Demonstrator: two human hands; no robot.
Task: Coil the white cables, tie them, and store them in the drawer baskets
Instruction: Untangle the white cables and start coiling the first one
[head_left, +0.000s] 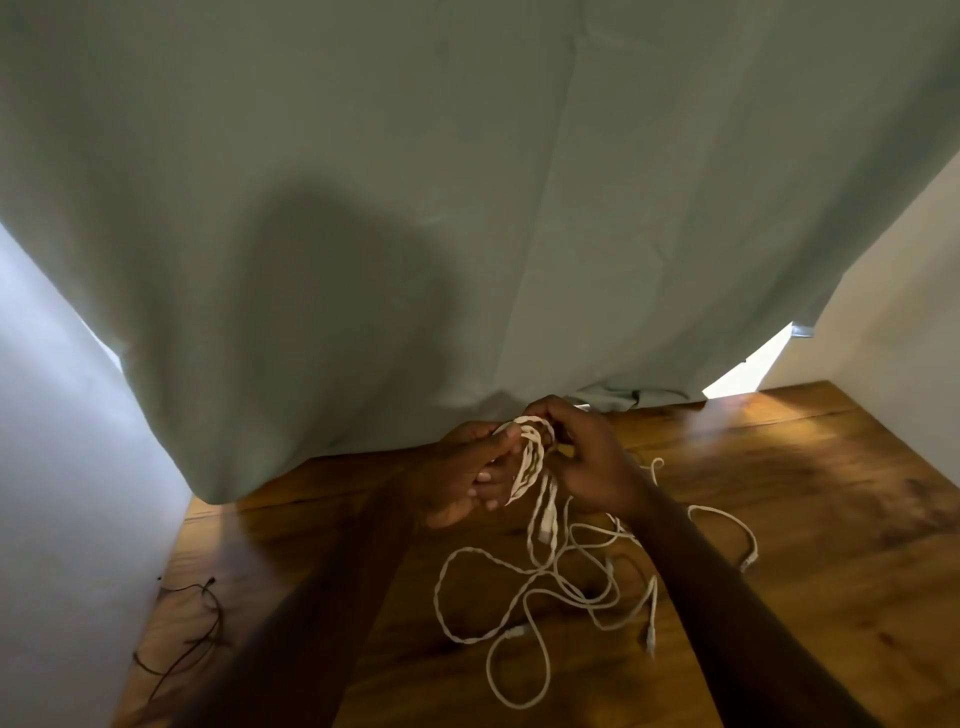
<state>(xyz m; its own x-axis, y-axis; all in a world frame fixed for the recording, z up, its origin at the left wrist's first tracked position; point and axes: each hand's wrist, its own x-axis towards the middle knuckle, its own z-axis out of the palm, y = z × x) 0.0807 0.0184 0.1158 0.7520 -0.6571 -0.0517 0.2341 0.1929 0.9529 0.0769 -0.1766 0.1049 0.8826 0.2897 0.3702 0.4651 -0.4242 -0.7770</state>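
Note:
A small coil of white braided cable (531, 457) is held up between both hands above a wooden table (810, 519). My left hand (462, 473) grips the coil's left side, with its thumb and fingers curled round the loops. My right hand (587, 457) pinches the coil's top right. From the coil the cable's loose end hangs down to a tangle of several white cables (561, 587) lying on the wood below my hands. No drawer or basket is in view.
A pale green curtain (467, 208) hangs right behind my hands and touches the table's back edge. Thin dark ties (192, 634) lie at the table's front left. White walls close in on both sides.

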